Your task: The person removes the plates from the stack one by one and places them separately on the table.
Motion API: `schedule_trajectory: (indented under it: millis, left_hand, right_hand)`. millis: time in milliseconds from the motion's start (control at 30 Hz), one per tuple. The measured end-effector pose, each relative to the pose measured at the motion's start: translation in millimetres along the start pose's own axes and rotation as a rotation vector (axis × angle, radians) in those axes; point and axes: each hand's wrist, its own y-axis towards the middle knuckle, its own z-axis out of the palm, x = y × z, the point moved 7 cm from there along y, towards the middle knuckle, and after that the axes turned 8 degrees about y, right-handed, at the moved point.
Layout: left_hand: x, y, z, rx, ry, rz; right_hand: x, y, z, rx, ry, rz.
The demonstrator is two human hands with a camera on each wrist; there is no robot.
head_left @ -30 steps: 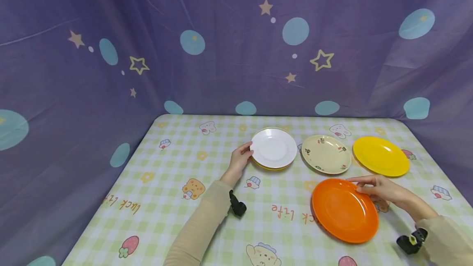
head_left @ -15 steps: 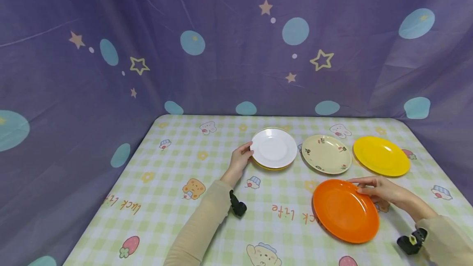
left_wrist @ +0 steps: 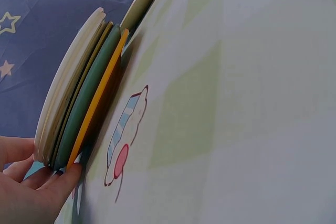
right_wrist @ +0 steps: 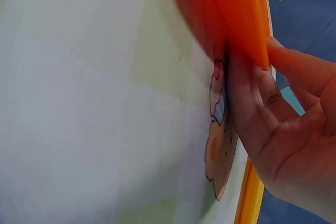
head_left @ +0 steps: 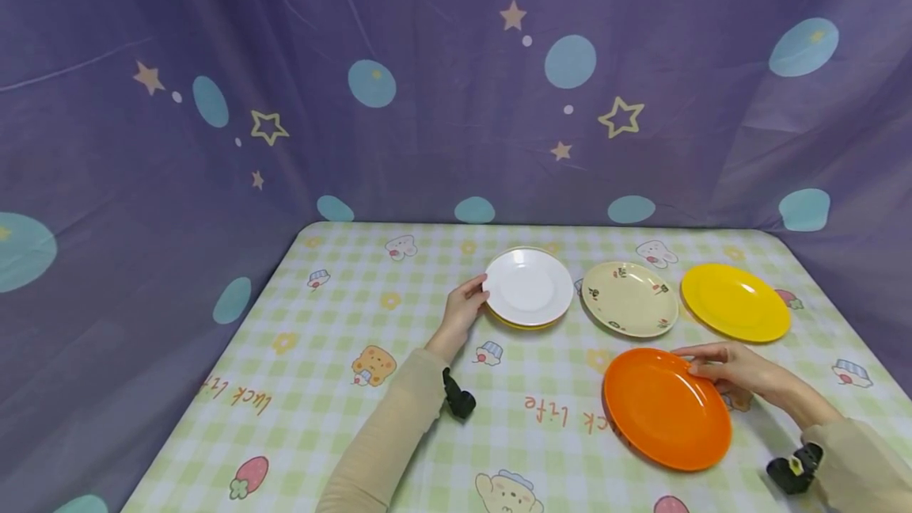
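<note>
My left hand (head_left: 461,313) grips the left edge of a stack of plates (head_left: 529,287), a white one on top. In the left wrist view, the fingertips (left_wrist: 75,172) sit at the lower rim, and a green plate (left_wrist: 86,103) and an orange-yellow plate (left_wrist: 98,98) show beneath the pale ones. My right hand (head_left: 737,370) pinches the upper right rim of an orange plate (head_left: 666,410), thumb on top and fingers underneath. Seen from the right wrist, that orange plate (right_wrist: 241,9) is tilted, its held rim raised above the tablecloth.
A cream plate (head_left: 629,299) with small printed motifs lies right of the stack. Beyond the right hand is a yellow plate (head_left: 735,302). A checked cloth with cartoon prints covers the table (head_left: 313,434), and a purple curtain (head_left: 442,157) hangs behind and at the left.
The orange plate's far rim has sunk very slightly in the head view, with the right hand still on it. The left hand and the stack have stayed in place.
</note>
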Motion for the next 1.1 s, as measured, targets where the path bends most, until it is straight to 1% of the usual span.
schedule_trajectory:
  millis: [100,267,367,467,633,667,733,867,900,1000,1100]
  left_hand:
    - [0.6,0.6,0.4,-0.002,0.005,0.003]
    - [2.3,1.0,0.9,-0.006,-0.001,0.001]
    - [2.2,0.7,1.3,-0.007,-0.013,-0.001]
    - [1.6,0.8,1.8,-0.006,-0.017,-0.001]
    - [1.4,0.9,2.1,-0.003,-0.014,0.006]
    - [-3.3,-3.3,1.8,-0.001,-0.012,0.004]
    - [-3.3,-3.2,1.6,-0.002,-0.010,0.007]
    - [-2.4,-2.1,1.3,-0.003,-0.014,0.007]
    - [2.1,2.1,1.4,-0.005,-0.018,0.009]
    - [1.1,1.3,1.0,-0.006,-0.027,0.007]
    - [-0.3,0.2,0.6,-0.008,-0.034,0.004]
  right_hand:
    - [2,-0.4,-1,-0.027,-0.057,-0.004]
    - [13,1.4,-6,-0.134,-0.255,-0.045]
    - [21,3.3,-8,-0.186,-0.329,-0.067]
    - [28,5.4,-6,-0.213,-0.328,-0.089]
    - [43,10.7,-1,-0.229,-0.299,-0.155]
    - [46,12.4,1,-0.227,-0.290,-0.168]
    - [52,17.1,5,-0.225,-0.277,-0.184]
    - [65,29.4,14,-0.225,-0.248,-0.201]
    - [69,33.1,17,-0.227,-0.242,-0.202]
    - [79,44.2,25,-0.215,-0.220,-0.215]
    - [87,56.6,31,-0.217,-0.204,-0.209]
